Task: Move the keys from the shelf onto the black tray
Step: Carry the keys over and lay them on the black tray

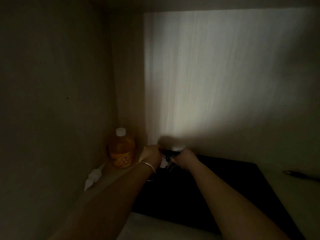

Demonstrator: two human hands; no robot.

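Note:
The scene is dim. A bunch of keys (167,162) with metal rings and a pale tag hangs between my two hands, over the far left corner of the black tray (216,184). My left hand (151,156), with a thin bangle on the wrist, is closed on the left side of the bunch. My right hand (186,159) is closed on its right side. Both hands are close to the back wall. The fingers hide much of the keys.
An orange drink bottle (121,149) with a white cap stands in the left corner of the shelf. A small white object (92,178) lies in front of it against the left wall. A dark pen-like object (301,175) lies right of the tray.

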